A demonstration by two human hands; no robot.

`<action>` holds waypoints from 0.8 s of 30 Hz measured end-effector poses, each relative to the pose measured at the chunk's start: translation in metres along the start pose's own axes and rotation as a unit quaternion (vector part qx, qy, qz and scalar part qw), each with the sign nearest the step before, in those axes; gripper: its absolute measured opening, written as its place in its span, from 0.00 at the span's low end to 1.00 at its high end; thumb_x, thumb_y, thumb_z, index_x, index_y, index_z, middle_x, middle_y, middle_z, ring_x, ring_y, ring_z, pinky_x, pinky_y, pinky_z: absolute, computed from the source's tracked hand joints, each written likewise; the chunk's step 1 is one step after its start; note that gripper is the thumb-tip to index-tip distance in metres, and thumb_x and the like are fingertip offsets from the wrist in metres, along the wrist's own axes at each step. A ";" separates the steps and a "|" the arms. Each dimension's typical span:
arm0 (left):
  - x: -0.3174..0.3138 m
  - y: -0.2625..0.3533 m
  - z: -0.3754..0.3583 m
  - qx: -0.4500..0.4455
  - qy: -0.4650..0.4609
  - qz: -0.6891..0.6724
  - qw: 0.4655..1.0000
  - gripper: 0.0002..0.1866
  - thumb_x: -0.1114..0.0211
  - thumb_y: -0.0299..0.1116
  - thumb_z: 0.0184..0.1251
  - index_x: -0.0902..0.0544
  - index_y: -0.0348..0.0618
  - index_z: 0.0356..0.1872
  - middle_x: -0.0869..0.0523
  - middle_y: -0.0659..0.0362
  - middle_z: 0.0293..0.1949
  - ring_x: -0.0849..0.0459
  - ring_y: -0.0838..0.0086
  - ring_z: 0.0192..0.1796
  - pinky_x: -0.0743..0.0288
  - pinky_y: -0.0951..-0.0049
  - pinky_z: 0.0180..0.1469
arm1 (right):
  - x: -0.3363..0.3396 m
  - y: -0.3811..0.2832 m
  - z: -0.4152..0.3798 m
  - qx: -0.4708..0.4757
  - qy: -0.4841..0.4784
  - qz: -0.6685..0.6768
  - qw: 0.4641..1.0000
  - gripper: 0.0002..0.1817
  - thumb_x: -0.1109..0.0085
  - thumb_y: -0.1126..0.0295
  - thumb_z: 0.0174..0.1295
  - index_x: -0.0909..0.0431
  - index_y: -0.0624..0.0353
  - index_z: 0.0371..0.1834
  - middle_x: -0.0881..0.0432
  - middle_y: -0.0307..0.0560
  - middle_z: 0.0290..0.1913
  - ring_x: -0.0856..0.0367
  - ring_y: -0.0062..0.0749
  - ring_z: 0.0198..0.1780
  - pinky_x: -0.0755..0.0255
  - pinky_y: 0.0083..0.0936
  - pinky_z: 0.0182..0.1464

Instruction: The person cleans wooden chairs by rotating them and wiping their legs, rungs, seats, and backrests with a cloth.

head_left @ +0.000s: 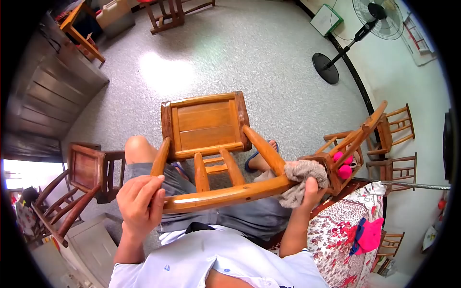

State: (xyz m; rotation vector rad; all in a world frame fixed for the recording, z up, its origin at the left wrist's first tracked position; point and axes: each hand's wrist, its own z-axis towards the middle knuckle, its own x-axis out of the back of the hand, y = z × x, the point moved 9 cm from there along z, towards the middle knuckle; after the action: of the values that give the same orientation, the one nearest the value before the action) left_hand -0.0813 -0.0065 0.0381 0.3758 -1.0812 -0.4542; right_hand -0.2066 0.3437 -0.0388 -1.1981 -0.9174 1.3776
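Furthest left is what seems to be a grey panelled cabinet (55, 91), bent by the lens near the dark edge of the view, and nearer the person is a reddish-brown chair (84, 169) with a slatted back. Next comes the left hand (140, 201), its fingers curled over the left end of a curved top rail (225, 196) and its thumb against the near side. That rail belongs to the wooden chair (206, 122) in the middle, which is in front of the seated person, its back towards them and its panelled seat beyond, over the speckled grey floor (278, 57). At the rail's right end the right hand (312, 193) grips a crumpled grey-brown cloth (303, 177), which lies against the wood; the thumb shows, while most of the fingers are hidden by the folds. Just beside that hand is another chair (365, 129) with bright pink items (343, 172) on it. Further right are a floral cover (331, 235) with a pink garment (370, 235) on top, and a standing fan (326, 68) near the wall
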 end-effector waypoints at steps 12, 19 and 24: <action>0.025 -0.045 0.014 0.027 0.090 0.059 0.994 0.11 0.32 0.22 0.54 0.15 0.35 0.41 0.15 0.48 0.32 0.15 0.56 0.35 0.23 0.64 0.38 | -0.066 0.011 -0.014 -0.133 -0.175 0.439 0.871 0.30 0.65 0.43 0.74 0.26 0.54 0.25 0.22 0.41 0.23 0.23 0.34 0.35 0.42 0.36 0.62; 0.023 -0.051 0.016 0.047 0.085 0.055 0.994 0.10 0.35 0.20 0.58 0.15 0.34 0.41 0.14 0.49 0.34 0.13 0.59 0.37 0.22 0.67 0.43 | -0.078 0.028 0.006 -0.181 -0.200 0.461 0.845 0.29 0.65 0.44 0.75 0.31 0.53 0.23 0.26 0.41 0.20 0.26 0.34 0.30 0.39 0.34 0.57; 0.020 -0.034 0.011 0.023 0.131 0.094 0.987 0.09 0.32 0.23 0.56 0.15 0.35 0.39 0.15 0.49 0.34 0.15 0.55 0.38 0.22 0.62 0.42 | -0.059 0.101 0.007 -0.213 -0.154 0.361 0.895 0.27 0.50 0.44 0.71 0.24 0.60 0.33 0.21 0.43 0.27 0.23 0.32 0.32 0.31 0.34 0.51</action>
State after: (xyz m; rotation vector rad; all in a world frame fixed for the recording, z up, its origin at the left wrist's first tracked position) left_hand -0.0894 -0.0463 0.0413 0.3605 -0.8614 -0.2046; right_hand -0.2381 0.2703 -0.1245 -1.8049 -1.0845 2.0709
